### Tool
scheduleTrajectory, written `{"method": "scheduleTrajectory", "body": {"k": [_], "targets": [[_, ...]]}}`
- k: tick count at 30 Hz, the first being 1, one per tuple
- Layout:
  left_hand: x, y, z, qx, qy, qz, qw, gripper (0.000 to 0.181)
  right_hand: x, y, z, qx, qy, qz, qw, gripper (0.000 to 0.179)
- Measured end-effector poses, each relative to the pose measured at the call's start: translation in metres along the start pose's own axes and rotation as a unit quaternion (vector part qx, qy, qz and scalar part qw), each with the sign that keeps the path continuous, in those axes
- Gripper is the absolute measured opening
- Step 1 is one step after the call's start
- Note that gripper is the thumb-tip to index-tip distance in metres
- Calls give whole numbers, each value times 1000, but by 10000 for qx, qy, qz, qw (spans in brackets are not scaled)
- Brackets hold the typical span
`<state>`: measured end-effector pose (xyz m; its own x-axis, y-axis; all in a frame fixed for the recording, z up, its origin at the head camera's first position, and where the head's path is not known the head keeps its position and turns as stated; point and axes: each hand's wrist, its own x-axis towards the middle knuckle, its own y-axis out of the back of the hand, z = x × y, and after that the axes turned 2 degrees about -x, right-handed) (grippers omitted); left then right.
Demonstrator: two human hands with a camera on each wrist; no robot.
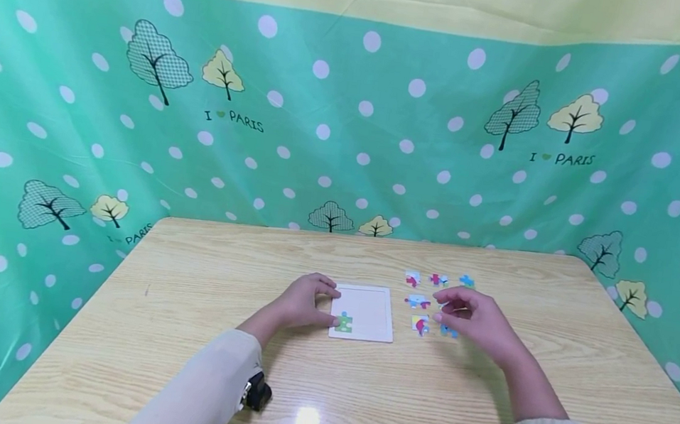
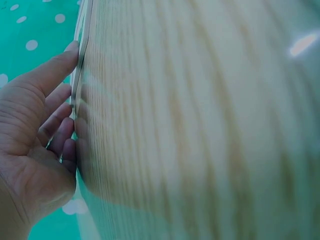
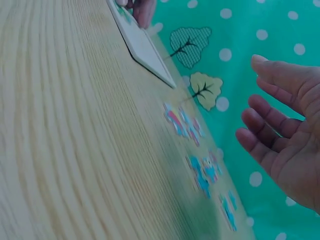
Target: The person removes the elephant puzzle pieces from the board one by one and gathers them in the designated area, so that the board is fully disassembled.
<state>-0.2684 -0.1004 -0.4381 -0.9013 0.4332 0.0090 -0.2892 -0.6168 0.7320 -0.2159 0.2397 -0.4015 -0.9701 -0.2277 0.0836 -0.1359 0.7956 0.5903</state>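
A white square puzzle tray (image 1: 373, 317) lies on the table, with a green jigsaw piece (image 1: 344, 323) in its near-left corner. My left hand (image 1: 307, 301) rests at the tray's left side, thumb by the green piece and fingertips at the upper part of the edge. In the left wrist view, the left hand's (image 2: 42, 120) fingers look loosely extended against the tray's thin edge. Above the loose pieces hovers my right hand (image 1: 477, 322), its fingers bent and apart from the thumb. Nothing shows between them in the right wrist view, where the hand (image 3: 290, 125) is off the table.
Several loose jigsaw pieces lie in rows right of the tray, among them a yellow and red one (image 1: 420, 324) and a blue one (image 1: 467, 281). The right hand partly covers some. A green dotted cloth (image 1: 353, 113) hangs behind the wooden table (image 1: 392, 405).
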Motion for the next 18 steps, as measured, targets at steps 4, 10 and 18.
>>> {"method": "scheduleTrajectory", "body": {"k": [4, 10, 18], "targets": [[0, 0, -1, 14, -43, -1, 10000, 50, 3, -6, -6, 21, 76, -79, 9999, 37], [0, 0, -1, 78, -88, 2, 9999, 50, 7, -16, -12, 43, 204, -173, 9996, 36], [-1, 0, -1, 111, -141, 8, 9998, 51, 12, -27, -21, 129, 422, -367, 9984, 31]]}}
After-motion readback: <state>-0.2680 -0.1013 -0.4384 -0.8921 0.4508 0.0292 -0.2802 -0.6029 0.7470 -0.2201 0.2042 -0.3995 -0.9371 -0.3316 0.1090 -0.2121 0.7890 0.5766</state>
